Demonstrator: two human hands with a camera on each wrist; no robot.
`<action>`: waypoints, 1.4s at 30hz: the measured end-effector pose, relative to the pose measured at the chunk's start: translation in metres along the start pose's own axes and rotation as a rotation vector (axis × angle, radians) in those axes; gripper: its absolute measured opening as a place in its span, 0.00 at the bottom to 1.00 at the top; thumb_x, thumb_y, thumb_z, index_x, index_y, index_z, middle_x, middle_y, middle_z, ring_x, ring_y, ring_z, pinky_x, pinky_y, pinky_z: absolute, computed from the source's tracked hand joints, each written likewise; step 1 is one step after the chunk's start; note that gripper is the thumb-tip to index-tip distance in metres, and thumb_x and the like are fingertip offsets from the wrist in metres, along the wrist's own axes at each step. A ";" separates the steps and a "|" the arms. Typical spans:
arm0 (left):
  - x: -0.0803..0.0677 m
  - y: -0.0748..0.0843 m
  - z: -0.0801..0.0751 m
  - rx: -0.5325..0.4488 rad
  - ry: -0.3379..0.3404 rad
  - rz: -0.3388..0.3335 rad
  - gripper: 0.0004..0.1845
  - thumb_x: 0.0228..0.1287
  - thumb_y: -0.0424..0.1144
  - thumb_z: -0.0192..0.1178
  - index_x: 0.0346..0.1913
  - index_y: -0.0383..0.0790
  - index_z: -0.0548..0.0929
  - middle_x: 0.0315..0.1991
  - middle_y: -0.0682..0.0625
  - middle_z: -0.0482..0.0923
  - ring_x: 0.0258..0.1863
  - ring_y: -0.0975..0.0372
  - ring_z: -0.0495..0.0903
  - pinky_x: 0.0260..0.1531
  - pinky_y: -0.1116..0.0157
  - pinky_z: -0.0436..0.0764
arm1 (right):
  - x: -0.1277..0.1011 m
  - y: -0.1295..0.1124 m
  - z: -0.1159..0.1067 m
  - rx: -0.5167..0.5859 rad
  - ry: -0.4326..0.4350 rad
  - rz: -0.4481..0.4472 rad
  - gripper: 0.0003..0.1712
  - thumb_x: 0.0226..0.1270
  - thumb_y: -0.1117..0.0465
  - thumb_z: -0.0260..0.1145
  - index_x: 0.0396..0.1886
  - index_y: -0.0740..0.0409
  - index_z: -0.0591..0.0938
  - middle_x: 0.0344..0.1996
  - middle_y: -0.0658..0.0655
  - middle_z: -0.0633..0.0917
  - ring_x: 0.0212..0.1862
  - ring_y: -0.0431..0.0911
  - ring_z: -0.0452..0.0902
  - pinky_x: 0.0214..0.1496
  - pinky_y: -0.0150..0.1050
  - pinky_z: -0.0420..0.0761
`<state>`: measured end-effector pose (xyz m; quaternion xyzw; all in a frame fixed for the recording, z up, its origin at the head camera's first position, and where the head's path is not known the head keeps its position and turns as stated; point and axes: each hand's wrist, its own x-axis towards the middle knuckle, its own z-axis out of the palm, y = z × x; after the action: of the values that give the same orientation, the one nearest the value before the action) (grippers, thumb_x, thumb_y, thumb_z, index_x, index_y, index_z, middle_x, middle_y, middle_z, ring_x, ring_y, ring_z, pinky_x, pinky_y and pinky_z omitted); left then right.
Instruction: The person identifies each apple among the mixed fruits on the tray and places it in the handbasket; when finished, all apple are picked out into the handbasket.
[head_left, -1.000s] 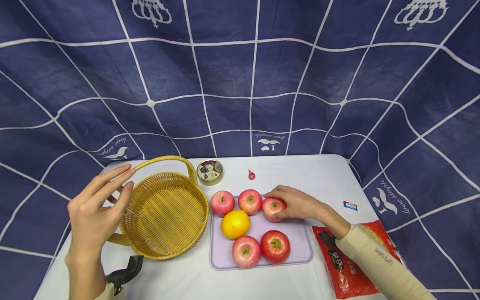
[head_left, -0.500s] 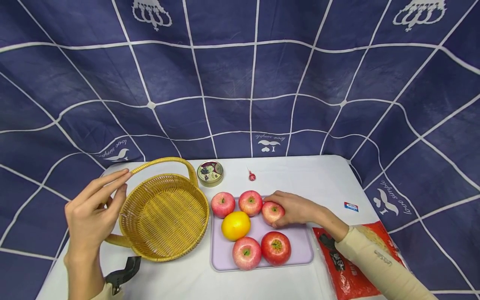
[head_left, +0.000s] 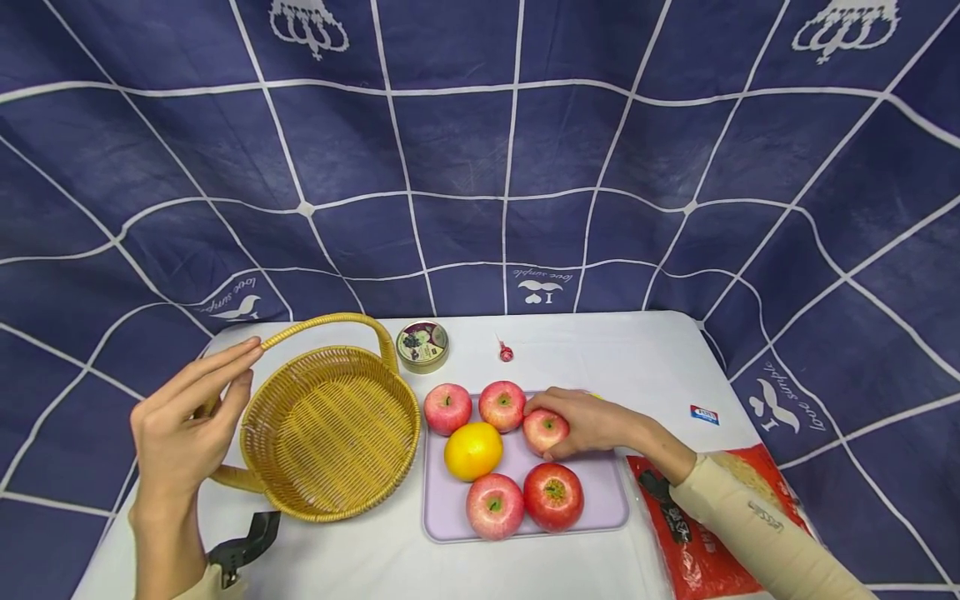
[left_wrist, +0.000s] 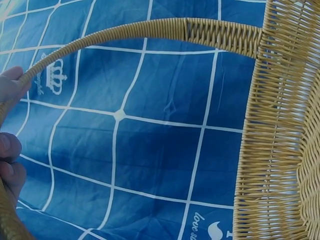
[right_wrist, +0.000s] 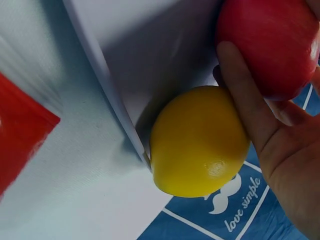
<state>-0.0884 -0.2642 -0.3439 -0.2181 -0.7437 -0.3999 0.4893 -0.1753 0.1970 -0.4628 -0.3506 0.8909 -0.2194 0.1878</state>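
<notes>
My right hand (head_left: 576, 417) curls over a red apple (head_left: 543, 431) at the back right of a lavender tray (head_left: 600, 508). In the right wrist view a finger (right_wrist: 245, 95) lies across that apple (right_wrist: 270, 45), and a yellow lemon (right_wrist: 200, 142) sits just off the tray edge (right_wrist: 107, 85). My left hand (head_left: 247, 365) is beside a woven basket (head_left: 330, 433) with nothing in it. Its straight fingers touch the basket's handle (head_left: 330, 319). In the left wrist view two fingertips (left_wrist: 10, 85) rest at the handle (left_wrist: 150, 29).
On the tray lie several more red apples (head_left: 447, 408) (head_left: 502, 405) (head_left: 553, 496) and an orange (head_left: 472, 450). A round tin (head_left: 422, 346) and a small red candy (head_left: 506, 353) sit behind it. A red packet (head_left: 697, 542) and a small label (head_left: 703, 413) lie to the right.
The right hand has drawn its apple slightly nearer on the tray. The left hand has settled a little lower against the basket handle.
</notes>
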 end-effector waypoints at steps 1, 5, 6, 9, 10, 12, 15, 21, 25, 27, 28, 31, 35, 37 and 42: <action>0.000 0.000 0.000 -0.003 0.000 -0.001 0.06 0.59 0.23 0.64 0.37 0.24 0.89 0.41 0.35 0.88 0.21 0.73 0.61 0.24 0.82 0.53 | 0.000 0.000 0.000 0.001 -0.002 -0.009 0.35 0.50 0.43 0.79 0.59 0.33 0.77 0.52 0.35 0.79 0.50 0.35 0.75 0.57 0.41 0.79; -0.003 -0.003 -0.001 -0.016 -0.002 -0.004 0.06 0.60 0.24 0.65 0.38 0.24 0.89 0.42 0.35 0.88 0.22 0.74 0.64 0.25 0.82 0.54 | 0.001 0.001 0.000 0.023 -0.014 -0.028 0.34 0.51 0.42 0.79 0.59 0.32 0.78 0.54 0.34 0.78 0.53 0.34 0.74 0.61 0.42 0.77; -0.003 -0.003 -0.001 -0.021 -0.002 -0.005 0.06 0.60 0.24 0.65 0.38 0.24 0.89 0.42 0.35 0.88 0.23 0.74 0.69 0.25 0.83 0.55 | 0.001 0.001 0.000 0.032 -0.018 -0.030 0.34 0.52 0.42 0.79 0.59 0.32 0.78 0.54 0.34 0.78 0.53 0.35 0.74 0.61 0.42 0.77; -0.003 -0.004 -0.001 -0.034 -0.002 -0.010 0.06 0.60 0.23 0.65 0.38 0.24 0.89 0.42 0.36 0.88 0.35 0.71 0.84 0.29 0.83 0.61 | 0.001 0.002 0.000 0.057 -0.030 -0.032 0.33 0.52 0.43 0.79 0.60 0.32 0.78 0.55 0.34 0.78 0.55 0.35 0.74 0.63 0.42 0.76; -0.003 -0.004 -0.001 -0.040 -0.001 -0.012 0.06 0.60 0.23 0.65 0.38 0.23 0.89 0.42 0.36 0.88 0.40 0.69 0.85 0.30 0.83 0.62 | 0.001 0.003 0.000 0.064 -0.033 -0.033 0.33 0.53 0.43 0.79 0.60 0.32 0.78 0.55 0.34 0.78 0.55 0.35 0.74 0.64 0.42 0.76; -0.002 -0.003 -0.001 -0.048 -0.001 -0.014 0.06 0.59 0.23 0.65 0.38 0.22 0.88 0.42 0.36 0.88 0.43 0.68 0.86 0.30 0.83 0.62 | 0.001 0.003 0.001 0.076 -0.037 -0.041 0.32 0.54 0.44 0.78 0.60 0.32 0.79 0.55 0.34 0.79 0.55 0.35 0.74 0.64 0.42 0.76; -0.001 -0.001 0.000 -0.057 -0.003 -0.019 0.06 0.60 0.23 0.65 0.38 0.21 0.88 0.42 0.35 0.87 0.39 0.71 0.84 0.28 0.82 0.59 | 0.001 0.004 0.000 0.083 -0.040 -0.058 0.32 0.55 0.46 0.77 0.61 0.34 0.80 0.54 0.35 0.79 0.54 0.35 0.74 0.62 0.42 0.76; -0.001 0.000 0.000 -0.059 -0.004 -0.024 0.07 0.59 0.21 0.64 0.38 0.21 0.88 0.42 0.34 0.87 0.36 0.72 0.82 0.28 0.82 0.58 | 0.001 0.003 0.000 0.078 -0.046 -0.055 0.31 0.55 0.48 0.76 0.61 0.33 0.80 0.53 0.35 0.79 0.53 0.35 0.74 0.61 0.42 0.77; -0.002 0.000 0.000 -0.055 -0.005 -0.025 0.07 0.59 0.22 0.64 0.38 0.21 0.88 0.42 0.34 0.87 0.27 0.74 0.70 0.26 0.81 0.54 | 0.000 0.003 0.000 0.074 -0.044 -0.042 0.31 0.55 0.48 0.76 0.61 0.31 0.79 0.53 0.35 0.78 0.53 0.35 0.74 0.60 0.41 0.77; -0.002 0.000 -0.001 -0.054 -0.005 -0.026 0.07 0.59 0.22 0.64 0.39 0.21 0.88 0.42 0.34 0.87 0.27 0.74 0.71 0.26 0.81 0.55 | 0.000 0.002 0.000 0.078 -0.040 -0.039 0.32 0.55 0.48 0.76 0.61 0.30 0.79 0.53 0.35 0.78 0.52 0.35 0.75 0.59 0.41 0.78; -0.002 0.000 -0.001 -0.053 -0.006 -0.027 0.07 0.59 0.22 0.64 0.39 0.21 0.88 0.42 0.34 0.87 0.28 0.74 0.72 0.26 0.81 0.55 | 0.000 0.002 -0.001 0.083 -0.040 -0.035 0.32 0.55 0.48 0.75 0.61 0.30 0.78 0.53 0.35 0.78 0.52 0.35 0.75 0.59 0.40 0.78; -0.002 0.000 -0.001 -0.056 -0.003 -0.027 0.07 0.59 0.22 0.64 0.38 0.21 0.88 0.42 0.34 0.87 0.28 0.74 0.73 0.26 0.81 0.55 | -0.001 0.000 -0.003 0.100 -0.036 -0.028 0.32 0.55 0.48 0.76 0.61 0.30 0.78 0.53 0.36 0.78 0.51 0.35 0.75 0.57 0.41 0.79; -0.002 0.000 -0.001 -0.056 -0.002 -0.025 0.07 0.59 0.22 0.64 0.38 0.21 0.88 0.42 0.34 0.87 0.25 0.74 0.67 0.26 0.81 0.55 | -0.002 -0.002 -0.004 0.117 -0.023 -0.027 0.31 0.55 0.47 0.76 0.61 0.30 0.79 0.52 0.36 0.78 0.50 0.36 0.76 0.56 0.40 0.80; -0.002 0.000 -0.001 -0.055 -0.004 -0.025 0.07 0.59 0.22 0.64 0.38 0.21 0.88 0.42 0.35 0.87 0.28 0.74 0.74 0.27 0.82 0.59 | -0.002 -0.002 -0.004 0.125 -0.015 -0.030 0.31 0.55 0.47 0.76 0.60 0.30 0.79 0.51 0.35 0.78 0.50 0.35 0.76 0.56 0.40 0.80; -0.002 0.000 -0.001 -0.063 -0.004 -0.025 0.07 0.58 0.21 0.64 0.39 0.21 0.88 0.42 0.35 0.88 0.39 0.70 0.85 0.31 0.83 0.65 | -0.001 -0.001 -0.004 0.154 0.009 -0.049 0.30 0.55 0.47 0.76 0.59 0.30 0.80 0.50 0.34 0.78 0.51 0.35 0.75 0.56 0.38 0.80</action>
<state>-0.0871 -0.2651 -0.3454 -0.2250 -0.7342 -0.4287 0.4759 -0.1754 0.1980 -0.4586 -0.3559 0.8633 -0.2934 0.2049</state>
